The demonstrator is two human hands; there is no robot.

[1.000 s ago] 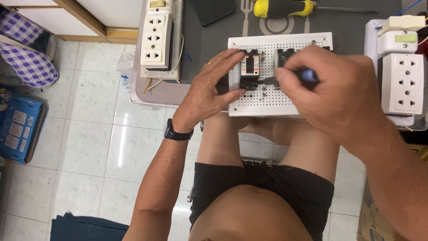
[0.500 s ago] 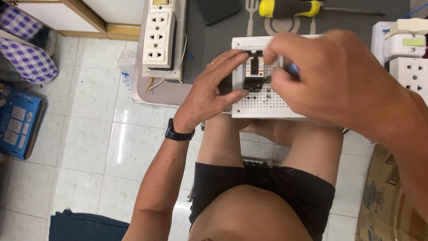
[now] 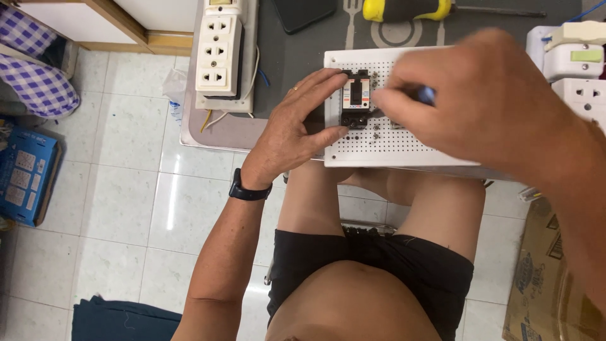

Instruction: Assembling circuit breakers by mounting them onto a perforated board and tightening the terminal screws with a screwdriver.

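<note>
The left hand (image 3: 297, 129) pinches a small black breaker (image 3: 356, 100) against the white perforated board (image 3: 404, 142) on the surface. The right hand (image 3: 480, 107) grips a blue-handled tool (image 3: 427, 95), apparently fastening it; next comes steady turning.

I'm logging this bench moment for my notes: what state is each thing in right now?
Left hand: fingers pinching the breaker, steadying it.
Breaker: lying flat on the perforated board.
Perforated board: flat on the table edge.
Right hand: closed around a blue-handled tool.
Blue-handled tool: gripped, tip hidden near the breaker.
Yellow screwdriver: lying unused.
Socket strip: nothing plugged in.
</note>
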